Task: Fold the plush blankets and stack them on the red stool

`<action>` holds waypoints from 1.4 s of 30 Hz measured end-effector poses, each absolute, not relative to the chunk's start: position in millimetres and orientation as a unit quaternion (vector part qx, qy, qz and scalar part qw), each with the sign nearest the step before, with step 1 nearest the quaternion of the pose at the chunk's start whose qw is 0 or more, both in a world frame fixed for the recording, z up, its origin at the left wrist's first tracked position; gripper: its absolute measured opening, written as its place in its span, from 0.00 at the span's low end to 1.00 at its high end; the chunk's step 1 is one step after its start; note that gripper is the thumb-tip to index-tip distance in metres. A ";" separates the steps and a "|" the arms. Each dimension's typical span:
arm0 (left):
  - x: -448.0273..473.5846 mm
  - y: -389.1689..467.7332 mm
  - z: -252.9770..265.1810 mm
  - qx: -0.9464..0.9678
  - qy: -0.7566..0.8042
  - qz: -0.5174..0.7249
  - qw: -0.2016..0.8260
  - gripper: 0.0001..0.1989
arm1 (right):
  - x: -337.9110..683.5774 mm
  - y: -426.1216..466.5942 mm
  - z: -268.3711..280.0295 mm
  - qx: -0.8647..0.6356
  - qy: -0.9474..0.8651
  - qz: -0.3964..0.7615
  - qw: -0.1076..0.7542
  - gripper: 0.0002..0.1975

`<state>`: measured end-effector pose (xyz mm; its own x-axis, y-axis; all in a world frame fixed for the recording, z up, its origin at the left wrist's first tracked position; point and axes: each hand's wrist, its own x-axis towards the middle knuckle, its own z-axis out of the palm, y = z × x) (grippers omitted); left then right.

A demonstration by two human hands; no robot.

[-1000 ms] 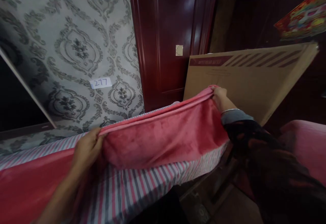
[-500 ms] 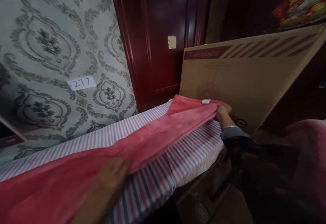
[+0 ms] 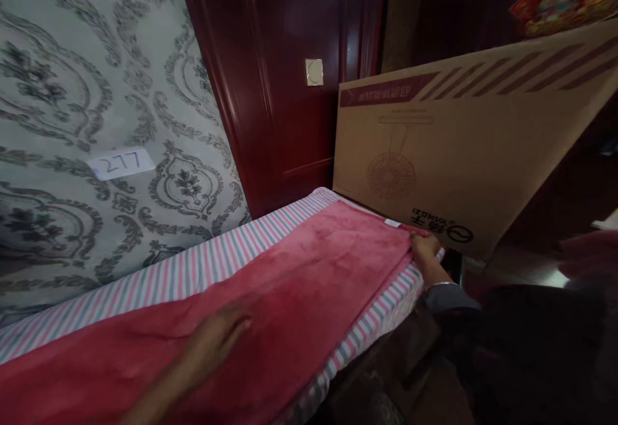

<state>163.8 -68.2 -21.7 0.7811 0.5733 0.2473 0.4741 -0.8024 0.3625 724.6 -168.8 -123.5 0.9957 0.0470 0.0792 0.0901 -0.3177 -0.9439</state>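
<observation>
A red plush blanket lies spread along a striped pink, grey and white mattress. At its far right corner, near a small white tag, my right hand is closed around the blanket's edge. A bracelet and a dark sleeve show at that wrist. My left hand rests on or just over the middle of the blanket, back of the hand up. Its fingers are loosely bent and partly hidden, with no gathered cloth visible in them.
Beyond the mattress end stands a large cardboard box with a fan drawing. A dark red door panel with a switch plate and patterned wallpaper with a "277" label border the far side. A colourful packet is above the box.
The blanket's folded near part has opened out toward me, covering more stripes. My right hand moved lower with its corner. My left hand has shifted slightly, and the view has turned right.
</observation>
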 end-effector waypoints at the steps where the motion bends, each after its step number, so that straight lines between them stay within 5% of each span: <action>1: 178.0 -52.6 -9.5 0.922 0.298 0.174 0.177 0.19 | 724.3 -167.8 -125.3 -0.814 -0.031 -0.028 0.579 0.11; 7: 268.4 24.6 17.1 0.876 0.398 0.157 0.222 0.19 | 720.3 -164.9 -132.1 -0.799 -0.021 -0.097 0.594 0.06; 18: 461.3 113.3 -34.8 0.880 0.429 0.078 0.190 0.18 | 716.7 -165.9 -143.0 -0.761 -0.108 -0.174 0.616 0.35; 25: 513.2 108.7 -41.2 0.883 0.442 0.086 0.133 0.10 | 716.3 -165.4 -141.8 -0.714 -0.187 -0.157 0.657 0.24; 32: 538.0 115.1 7.8 0.889 0.403 0.207 0.068 0.14 | 737.3 -158.6 -115.9 -0.641 -0.161 -0.233 0.714 0.22; 38: 550.2 138.2 -31.1 0.881 0.431 0.136 0.136 0.08 | 747.8 -148.0 -144.7 -0.687 -0.154 -0.157 0.692 0.24; 42: 567.8 153.8 -51.2 0.874 0.423 0.137 0.197 0.14 | 750.1 -149.0 -151.0 -0.704 -0.169 -0.157 0.672 0.24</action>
<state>567.8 153.8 -51.2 0.6048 0.7931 0.0725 0.6852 -0.5646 0.4602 750.1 -149.0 -151.0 0.8938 0.0263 0.4477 0.4485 -0.0399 -0.8929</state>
